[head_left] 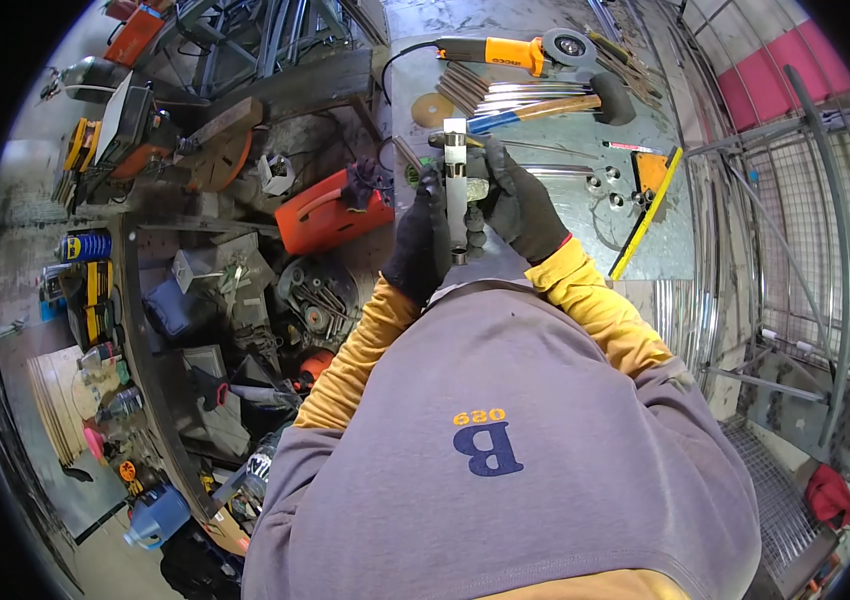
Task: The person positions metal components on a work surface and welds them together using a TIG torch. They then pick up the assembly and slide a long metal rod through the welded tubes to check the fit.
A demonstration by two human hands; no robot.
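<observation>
Black-gloved left hand [420,245] and right hand [520,200] both gripping an upright grey metal bar [456,185], above the steel workbench [565,215], orange angle grinder [510,50] lying beyond

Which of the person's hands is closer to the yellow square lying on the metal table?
Right. The right hand sits just left of the yellow square; the left hand is farther away, beyond the metal bar.

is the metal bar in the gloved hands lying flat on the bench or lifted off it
Lifted. The metal bar is gripped between the left hand and right hand, both gloved, above the bench; whether its far end touches the bench, cannot tell.
</observation>
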